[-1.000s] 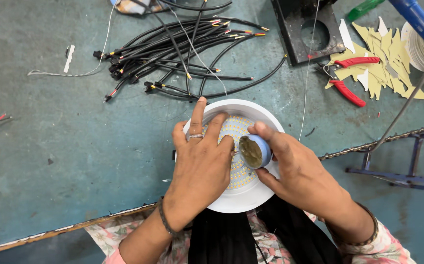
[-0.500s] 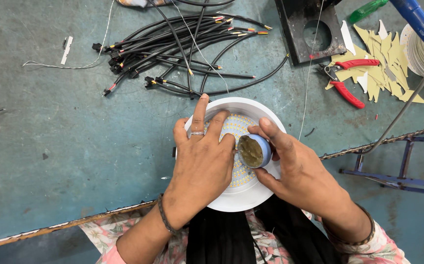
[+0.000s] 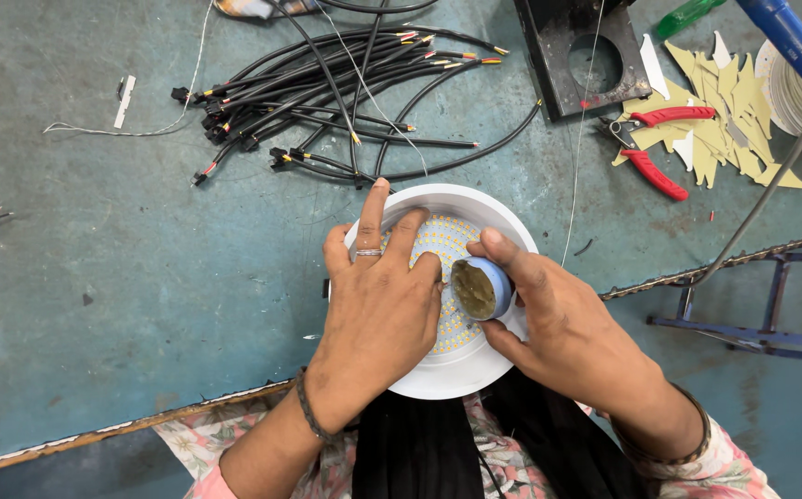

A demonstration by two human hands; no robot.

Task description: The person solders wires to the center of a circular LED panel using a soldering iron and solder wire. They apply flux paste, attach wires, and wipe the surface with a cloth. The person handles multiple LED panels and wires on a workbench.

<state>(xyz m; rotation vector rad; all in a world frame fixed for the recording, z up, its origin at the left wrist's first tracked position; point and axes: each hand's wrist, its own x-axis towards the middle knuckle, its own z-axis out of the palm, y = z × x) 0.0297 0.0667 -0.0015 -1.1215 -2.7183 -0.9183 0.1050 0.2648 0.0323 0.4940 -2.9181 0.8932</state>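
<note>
A round white lamp housing [image 3: 456,205] with a disc of small yellow LEDs inside lies at the near edge of the teal workbench. My left hand [image 3: 378,310] rests flat on it, fingers spread over the left rim and the LED disc. My right hand [image 3: 558,319] holds a small round blue tin [image 3: 480,288] of brownish paste, tilted on its side over the LED disc. My left fingertips touch the disc just beside the tin.
A bundle of black cables [image 3: 345,88] with coloured tips lies behind the housing. Red-handled pliers [image 3: 655,148] and yellow card scraps [image 3: 734,120] sit at the right, near a black metal fixture [image 3: 586,55]. A blue-handled tool [image 3: 784,37] trails a grey cord over the bench edge [image 3: 697,273].
Both hands stay on the housing; the tin has tilted slightly and my left fingers have shifted a little across the LED disc.
</note>
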